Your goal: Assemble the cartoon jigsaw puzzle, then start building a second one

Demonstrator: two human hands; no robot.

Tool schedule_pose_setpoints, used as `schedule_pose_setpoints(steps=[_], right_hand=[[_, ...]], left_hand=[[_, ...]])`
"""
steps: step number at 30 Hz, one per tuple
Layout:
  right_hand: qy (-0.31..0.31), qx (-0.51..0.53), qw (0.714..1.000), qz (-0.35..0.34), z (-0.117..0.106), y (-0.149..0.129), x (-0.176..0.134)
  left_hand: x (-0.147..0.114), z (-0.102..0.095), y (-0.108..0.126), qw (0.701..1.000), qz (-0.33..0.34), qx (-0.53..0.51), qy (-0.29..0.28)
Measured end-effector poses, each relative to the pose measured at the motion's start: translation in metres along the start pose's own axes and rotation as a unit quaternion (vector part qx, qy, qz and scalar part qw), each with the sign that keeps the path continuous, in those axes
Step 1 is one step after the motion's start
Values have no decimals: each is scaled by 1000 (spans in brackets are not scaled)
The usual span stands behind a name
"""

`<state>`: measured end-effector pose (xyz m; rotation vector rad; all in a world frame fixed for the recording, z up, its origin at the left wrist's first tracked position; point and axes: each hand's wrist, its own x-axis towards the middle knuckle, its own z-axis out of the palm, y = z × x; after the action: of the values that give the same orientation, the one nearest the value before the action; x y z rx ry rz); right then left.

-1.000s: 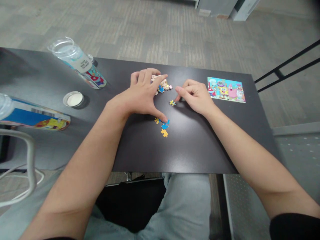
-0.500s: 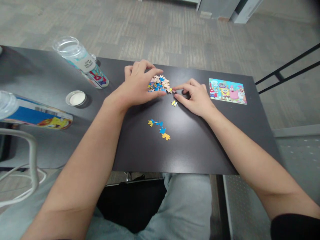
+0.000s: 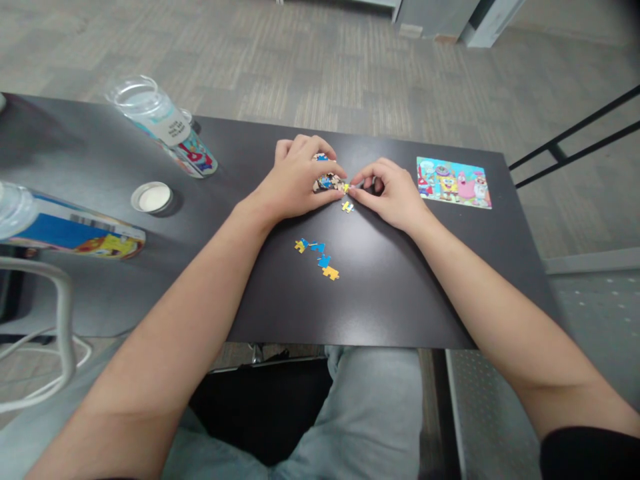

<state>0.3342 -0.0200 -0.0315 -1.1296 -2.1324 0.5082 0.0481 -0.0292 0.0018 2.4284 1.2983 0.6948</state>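
My right hand [image 3: 393,193] pinches a small yellow jigsaw puzzle piece [image 3: 346,189] between thumb and index finger. From the other side, my left hand [image 3: 303,177] curves over the pile of puzzle pieces [image 3: 327,181], its thumb and index finger closing on the same small piece. My fingers partly hide both the piece and the pile. Just below the fingertips lies a yellow and white puzzle piece [image 3: 347,207]. Closer to me, a short chain of blue and yellow pieces [image 3: 319,247] rests on the dark table [image 3: 390,293], with an orange-yellow piece [image 3: 331,273] at its lower end.
A colourful cartoon picture card [image 3: 454,183] lies to the right. On the left stand a clear-topped printed tube [image 3: 173,130] and a second printed tube [image 3: 85,227], with a round lid [image 3: 152,197] between them. A white curved bar [image 3: 65,320] rises at lower left.
My left hand has moved right, over the pile, and its fingertips now meet those of my right hand at the small yellow piece. My right hand has barely shifted.
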Motion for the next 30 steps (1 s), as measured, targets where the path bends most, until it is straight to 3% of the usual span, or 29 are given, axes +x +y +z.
schedule_pose_setpoints(steps=[11,30], right_hand=[[26,27,999,19,3,0,-1],[-55,-62,996,39,-6,-14,-3]], left_hand=[[4,9,-1,999,-17,-23,21],[3,-8,0,999,-29,-33,-3]])
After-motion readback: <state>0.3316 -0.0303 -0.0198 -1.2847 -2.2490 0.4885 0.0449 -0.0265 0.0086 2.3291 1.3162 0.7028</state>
